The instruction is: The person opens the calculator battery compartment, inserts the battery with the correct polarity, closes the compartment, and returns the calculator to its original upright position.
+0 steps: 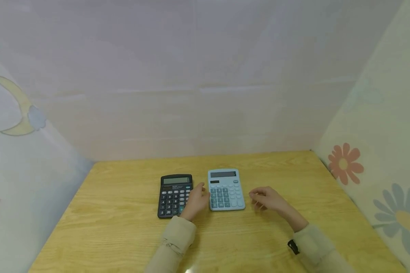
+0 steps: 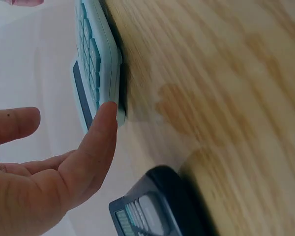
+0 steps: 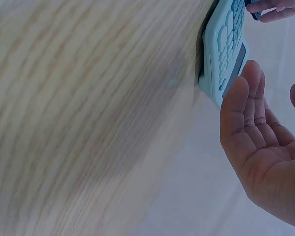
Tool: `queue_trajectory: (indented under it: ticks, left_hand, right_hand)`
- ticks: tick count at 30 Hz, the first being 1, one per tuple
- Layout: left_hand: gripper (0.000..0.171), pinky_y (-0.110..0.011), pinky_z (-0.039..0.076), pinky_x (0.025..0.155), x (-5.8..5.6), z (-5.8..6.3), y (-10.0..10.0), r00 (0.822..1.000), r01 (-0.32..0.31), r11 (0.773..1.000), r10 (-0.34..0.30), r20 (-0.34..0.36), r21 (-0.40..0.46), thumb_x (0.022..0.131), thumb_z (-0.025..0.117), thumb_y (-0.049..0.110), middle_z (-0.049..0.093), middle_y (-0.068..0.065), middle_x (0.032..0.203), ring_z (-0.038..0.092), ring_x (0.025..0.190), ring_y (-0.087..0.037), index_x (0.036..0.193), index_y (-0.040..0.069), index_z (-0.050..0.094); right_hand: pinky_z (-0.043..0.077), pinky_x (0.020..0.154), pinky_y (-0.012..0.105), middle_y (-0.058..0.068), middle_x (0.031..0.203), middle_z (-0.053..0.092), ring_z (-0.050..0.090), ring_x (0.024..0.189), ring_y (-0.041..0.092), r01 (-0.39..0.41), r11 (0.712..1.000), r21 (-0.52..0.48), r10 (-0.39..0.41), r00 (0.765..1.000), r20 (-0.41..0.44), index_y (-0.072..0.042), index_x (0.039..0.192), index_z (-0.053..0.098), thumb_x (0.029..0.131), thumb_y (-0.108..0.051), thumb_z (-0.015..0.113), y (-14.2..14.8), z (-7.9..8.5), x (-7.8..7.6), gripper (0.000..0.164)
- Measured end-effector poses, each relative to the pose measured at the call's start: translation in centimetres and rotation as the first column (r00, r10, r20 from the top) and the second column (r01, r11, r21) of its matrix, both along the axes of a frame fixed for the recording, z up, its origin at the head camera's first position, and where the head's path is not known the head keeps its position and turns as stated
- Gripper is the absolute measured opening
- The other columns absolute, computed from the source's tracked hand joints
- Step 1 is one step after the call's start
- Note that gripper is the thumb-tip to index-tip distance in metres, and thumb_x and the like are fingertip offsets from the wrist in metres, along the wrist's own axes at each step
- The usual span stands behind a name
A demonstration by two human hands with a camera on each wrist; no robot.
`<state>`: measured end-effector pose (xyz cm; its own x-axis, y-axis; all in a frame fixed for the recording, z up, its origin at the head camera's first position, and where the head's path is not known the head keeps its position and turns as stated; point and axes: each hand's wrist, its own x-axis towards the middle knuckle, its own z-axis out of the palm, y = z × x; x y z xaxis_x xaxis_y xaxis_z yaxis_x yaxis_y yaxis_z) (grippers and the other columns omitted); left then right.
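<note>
A light blue calculator (image 1: 227,189) lies face up on the table, its display at the far end. To its left lies a black calculator (image 1: 175,196), partly covered by my left hand (image 1: 197,201). That hand hovers between the two, fingers loosely bent and holding nothing; in the left wrist view a fingertip (image 2: 107,110) appears close to the blue calculator's edge, and I cannot tell whether it touches. My right hand (image 1: 267,199) is to the right of the blue calculator, apart from it. Its fingers are relaxed and gently curved around nothing, as the right wrist view (image 3: 265,132) also shows.
The wooden table (image 1: 123,235) reaches back to a pale cloth wall (image 1: 191,76). Side panels stand left and right, printed with a moon (image 1: 15,98) and flowers (image 1: 343,163). A small black item (image 1: 293,247) sits at the right sleeve cuff.
</note>
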<state>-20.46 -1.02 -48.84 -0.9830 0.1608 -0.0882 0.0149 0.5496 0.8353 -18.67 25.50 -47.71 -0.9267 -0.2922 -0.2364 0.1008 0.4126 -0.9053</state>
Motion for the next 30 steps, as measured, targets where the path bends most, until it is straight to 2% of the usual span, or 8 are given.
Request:
queue_trajectory:
  ticks: [3, 7, 12, 19, 22, 25, 27, 30]
  left_hand:
    - [0.048, -0.049, 0.040, 0.089, -0.7, -0.4, 0.2, 1.000, -0.014, 0.999, 0.013, 0.023, 0.031, 0.092, 0.048, 0.010, 0.049, -0.027, 0.120, 0.049, 0.110, -0.039, 0.134, -0.009, 0.034]
    - [0.051, -0.050, 0.036, 0.094, -1.5, -0.7, 0.5, 0.995, -0.041, 0.996, 0.033, 0.089, 0.084, 0.091, 0.047, 0.010, 0.046, -0.029, 0.124, 0.044, 0.115, -0.040, 0.136, -0.008, 0.030]
    - [0.053, -0.049, 0.034, 0.096, -2.1, -0.7, 0.8, 0.985, -0.082, 0.991, 0.064, 0.159, 0.111, 0.091, 0.047, 0.010, 0.043, -0.029, 0.128, 0.041, 0.119, -0.039, 0.138, -0.007, 0.028]
    - [0.049, -0.046, 0.032, 0.099, -2.8, -1.0, 1.3, 0.967, -0.134, 0.979, 0.095, 0.236, 0.156, 0.091, 0.044, 0.007, 0.039, -0.026, 0.133, 0.037, 0.123, -0.035, 0.136, -0.008, 0.031]
    - [0.043, -0.044, 0.042, 0.089, -3.2, -1.1, 1.5, 0.962, -0.141, 0.978, 0.100, 0.253, 0.153, 0.089, 0.041, 0.003, 0.042, -0.026, 0.129, 0.042, 0.117, -0.034, 0.130, -0.011, 0.037]
    - [0.038, -0.041, 0.049, 0.069, -3.5, -1.3, 1.7, 0.960, -0.148, 0.980, 0.111, 0.258, 0.130, 0.088, 0.041, 0.002, 0.047, -0.026, 0.121, 0.049, 0.106, -0.033, 0.123, -0.013, 0.043]
    - [0.037, -0.038, 0.048, 0.058, -3.7, -1.4, 1.7, 0.956, -0.152, 0.982, 0.116, 0.271, 0.116, 0.087, 0.042, 0.002, 0.050, -0.024, 0.116, 0.051, 0.096, -0.029, 0.121, -0.013, 0.045]
    - [0.032, -0.033, 0.044, 0.049, -3.9, -1.6, 1.5, 0.957, -0.145, 0.986, 0.119, 0.266, 0.082, 0.088, 0.044, 0.003, 0.053, -0.020, 0.102, 0.051, 0.076, -0.024, 0.116, -0.012, 0.049]
  right_hand:
    - [0.050, 0.065, 0.038, 0.018, 0.088, 0.061, 0.061, 0.075, 0.032, -0.005, 1.000, 0.003, 0.005, 1.000, -0.007, 0.013, 0.117, 0.051, 0.094, -0.021, 0.050, 0.1, 0.1, -0.2, 0.041]
    - [0.050, 0.065, 0.038, 0.020, 0.089, 0.061, 0.061, 0.075, 0.031, -0.018, 1.000, 0.002, 0.018, 1.000, -0.009, 0.013, 0.117, 0.050, 0.094, -0.021, 0.049, 0.1, 0.2, -0.3, 0.041]
    - [0.050, 0.065, 0.037, 0.020, 0.090, 0.061, 0.061, 0.074, 0.026, -0.015, 1.000, 0.011, 0.015, 1.000, -0.002, 0.013, 0.118, 0.050, 0.094, -0.023, 0.050, -0.1, 0.4, -0.4, 0.043]
    - [0.050, 0.067, 0.039, 0.020, 0.090, 0.061, 0.061, 0.076, 0.029, -0.018, 1.000, 0.012, 0.018, 1.000, 0.010, 0.013, 0.119, 0.049, 0.094, -0.023, 0.050, -0.2, 0.7, -0.3, 0.044]
    - [0.050, 0.067, 0.040, 0.020, 0.090, 0.060, 0.061, 0.077, 0.031, -0.015, 1.000, 0.010, 0.015, 1.000, 0.013, 0.013, 0.119, 0.049, 0.094, -0.024, 0.050, -0.3, 0.7, -0.4, 0.044]
    - [0.050, 0.067, 0.039, 0.020, 0.089, 0.061, 0.061, 0.078, 0.032, -0.008, 1.000, 0.015, 0.008, 1.000, 0.017, 0.013, 0.119, 0.049, 0.094, -0.023, 0.050, -0.3, 0.7, -0.5, 0.043]
    - [0.050, 0.067, 0.038, 0.020, 0.089, 0.061, 0.061, 0.078, 0.033, -0.005, 1.000, 0.017, 0.004, 1.000, 0.021, 0.013, 0.119, 0.049, 0.094, -0.022, 0.049, -0.3, 0.7, -0.6, 0.043]
    - [0.050, 0.067, 0.037, 0.020, 0.090, 0.060, 0.060, 0.079, 0.033, -0.003, 1.000, 0.018, 0.002, 1.000, 0.024, 0.013, 0.120, 0.048, 0.095, -0.022, 0.049, -0.5, 0.8, -0.8, 0.043]
